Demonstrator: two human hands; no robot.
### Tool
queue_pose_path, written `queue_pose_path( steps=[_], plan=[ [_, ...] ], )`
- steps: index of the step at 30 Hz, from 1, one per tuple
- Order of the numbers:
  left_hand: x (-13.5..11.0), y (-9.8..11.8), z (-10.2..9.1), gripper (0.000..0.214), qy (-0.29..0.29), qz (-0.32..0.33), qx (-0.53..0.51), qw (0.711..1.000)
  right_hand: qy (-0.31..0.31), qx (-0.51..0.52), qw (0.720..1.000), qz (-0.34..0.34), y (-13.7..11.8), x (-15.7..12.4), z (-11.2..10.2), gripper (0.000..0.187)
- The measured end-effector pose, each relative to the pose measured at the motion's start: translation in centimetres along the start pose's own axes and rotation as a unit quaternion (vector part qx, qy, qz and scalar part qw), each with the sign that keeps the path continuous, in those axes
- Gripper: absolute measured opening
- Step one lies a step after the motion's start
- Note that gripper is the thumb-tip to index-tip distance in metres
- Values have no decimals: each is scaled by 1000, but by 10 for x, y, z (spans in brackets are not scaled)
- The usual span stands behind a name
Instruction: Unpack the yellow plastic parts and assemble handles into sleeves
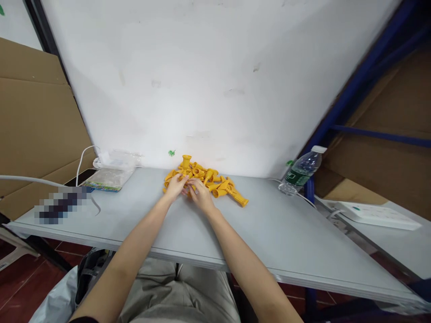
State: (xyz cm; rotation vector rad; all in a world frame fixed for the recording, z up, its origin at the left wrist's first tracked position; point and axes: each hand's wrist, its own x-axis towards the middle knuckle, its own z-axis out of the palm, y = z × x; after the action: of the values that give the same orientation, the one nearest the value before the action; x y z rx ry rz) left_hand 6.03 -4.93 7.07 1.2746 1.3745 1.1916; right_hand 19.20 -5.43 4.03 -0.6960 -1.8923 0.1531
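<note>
A heap of several yellow plastic tube-shaped parts [215, 181] lies on the grey table [276, 229] near the white wall. One part [186, 161] stands upright at the back of the heap. My left hand [175, 186] and my right hand [201, 194] meet at the heap's front edge, fingertips together. Both hands have their fingers curled, pinching at a small yellow part between them. What exactly each hand holds is too small to make out.
A clear water bottle [301, 171] lies tilted at the table's right end. At the left end sit a plastic bag [116, 160], a flat packet [106, 180], a white cable [82, 161] and a blurred dark object [60, 204]. A white power strip [377, 214] rests on a neighbouring table.
</note>
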Motion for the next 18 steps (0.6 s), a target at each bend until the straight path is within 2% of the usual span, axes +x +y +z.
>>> queue_pose_path(
  steps=[3, 6, 10, 18],
  plan=[
    [3, -15, -9, 33, 89, 125, 95, 983, 45, -1, 999, 29, 2, -1, 1, 26],
    [3, -24, -21, 29, 130, 245, 200, 940, 85, 8, 993, 84, 5, -3, 2, 44],
    [1, -29, -26, 36, 154, 274, 260, 913, 92, 38, 986, 135, 11, -4, 3, 57],
    [2, -33, -21, 39, 147, 321, 246, 903, 137, 71, 961, 227, 14, 1, -5, 58]
  ],
)
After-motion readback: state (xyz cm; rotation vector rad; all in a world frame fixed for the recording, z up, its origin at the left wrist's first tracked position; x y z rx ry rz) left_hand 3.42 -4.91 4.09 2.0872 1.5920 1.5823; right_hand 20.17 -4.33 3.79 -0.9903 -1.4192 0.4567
